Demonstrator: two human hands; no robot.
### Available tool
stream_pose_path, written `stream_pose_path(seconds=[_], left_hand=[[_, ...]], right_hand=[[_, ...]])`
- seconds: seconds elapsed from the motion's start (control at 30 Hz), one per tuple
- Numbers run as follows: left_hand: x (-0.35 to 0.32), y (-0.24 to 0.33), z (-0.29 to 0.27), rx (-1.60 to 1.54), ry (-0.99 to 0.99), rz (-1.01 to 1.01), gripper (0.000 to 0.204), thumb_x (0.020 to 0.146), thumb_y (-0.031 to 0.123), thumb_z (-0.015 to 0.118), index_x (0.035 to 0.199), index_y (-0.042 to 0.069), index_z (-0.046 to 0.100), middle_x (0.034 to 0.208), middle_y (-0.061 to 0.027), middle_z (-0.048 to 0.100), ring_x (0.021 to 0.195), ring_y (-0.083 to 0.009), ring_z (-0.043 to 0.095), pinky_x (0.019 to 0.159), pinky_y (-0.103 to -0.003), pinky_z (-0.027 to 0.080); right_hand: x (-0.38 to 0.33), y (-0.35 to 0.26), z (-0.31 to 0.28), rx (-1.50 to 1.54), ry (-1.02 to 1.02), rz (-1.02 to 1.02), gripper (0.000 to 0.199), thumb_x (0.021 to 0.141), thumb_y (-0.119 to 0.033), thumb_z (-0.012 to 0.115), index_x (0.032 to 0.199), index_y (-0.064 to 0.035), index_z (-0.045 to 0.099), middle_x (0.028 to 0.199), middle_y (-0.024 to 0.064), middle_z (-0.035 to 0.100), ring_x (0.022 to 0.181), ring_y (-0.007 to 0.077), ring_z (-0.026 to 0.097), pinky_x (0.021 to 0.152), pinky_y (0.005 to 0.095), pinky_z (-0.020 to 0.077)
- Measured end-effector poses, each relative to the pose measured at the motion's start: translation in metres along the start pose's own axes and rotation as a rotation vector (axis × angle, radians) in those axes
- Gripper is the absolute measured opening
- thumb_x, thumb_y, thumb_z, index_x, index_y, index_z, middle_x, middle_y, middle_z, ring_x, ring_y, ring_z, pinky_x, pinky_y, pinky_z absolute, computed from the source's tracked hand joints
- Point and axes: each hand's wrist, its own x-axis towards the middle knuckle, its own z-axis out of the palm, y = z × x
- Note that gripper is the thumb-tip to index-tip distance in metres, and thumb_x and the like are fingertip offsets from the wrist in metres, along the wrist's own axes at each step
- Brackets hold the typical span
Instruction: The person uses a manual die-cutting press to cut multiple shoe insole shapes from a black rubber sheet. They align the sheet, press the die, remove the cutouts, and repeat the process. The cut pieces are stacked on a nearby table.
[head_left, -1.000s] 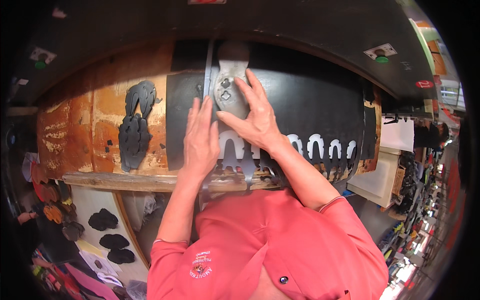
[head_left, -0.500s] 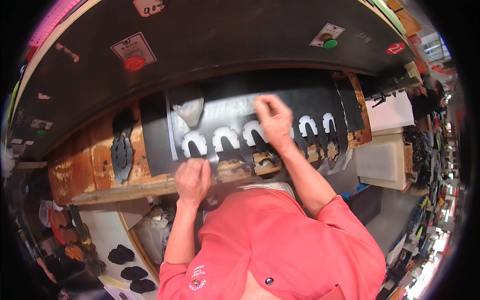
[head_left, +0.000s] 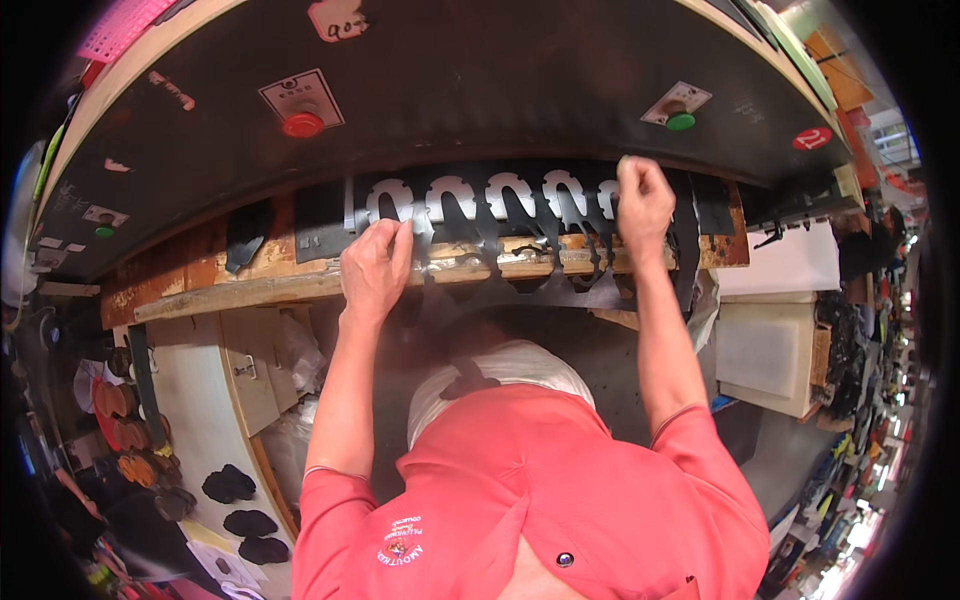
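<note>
My left hand (head_left: 375,272) is closed, fingers pinched together, at the bench's front edge just below the leftmost white U-shaped piece (head_left: 391,199). At the right end of the row my right hand (head_left: 646,212) is also closed and partly covers a white U-shaped piece. Whether either hand grips anything between its fingertips is hidden. Several such white pieces lie in a row on the bench. Around and below them runs a black sheet (head_left: 481,250) with cut-out gaps. Its thin strips hang over the front edge between my hands.
A dark machine panel (head_left: 480,90) with a red button (head_left: 303,125) and a green button (head_left: 681,121) overhangs the worn wooden bench (head_left: 180,285). At the left of the bench lies a dark piece (head_left: 247,238). Below left, black flat pieces (head_left: 250,523) rest on a pale surface.
My right hand has moved right, from over the middle of the row to its right end. My left hand stays near the leftmost piece. The bench and pieces appear higher in view, closer under the panel.
</note>
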Motion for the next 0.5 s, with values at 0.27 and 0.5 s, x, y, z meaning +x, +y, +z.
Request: stream_pose_path(seconds=[0.27,0.5], left_hand=[[0.005,0.000,0.001,-0.043,0.011,-0.039,0.017,0.096,0.013,0.076,0.085,0.004,0.066,0.077,-0.0115,0.069,0.062,-0.0294,0.065,0.059,-0.039,0.051],[0.000,0.001,-0.001,-0.069,-0.017,-0.053,0.015,0.095,0.012,0.077,0.087,0.003,0.068,0.077,-0.0093,0.069,0.056,-0.0226,0.063,0.056,-0.035,0.049]], right_hand=[[-0.033,0.017,0.018,-0.134,-0.162,-0.077,0.015,0.100,-0.014,0.075,0.096,-0.0003,0.073,0.066,-0.0059,0.053,0.064,0.0020,0.043,0.058,0.0236,0.0390],[-0.042,0.021,0.014,-0.143,-0.159,-0.075,0.012,0.097,-0.012,0.075,0.093,-0.0002,0.074,0.065,-0.0008,0.052,0.062,0.0048,0.046,0.059,0.0257,0.0422]])
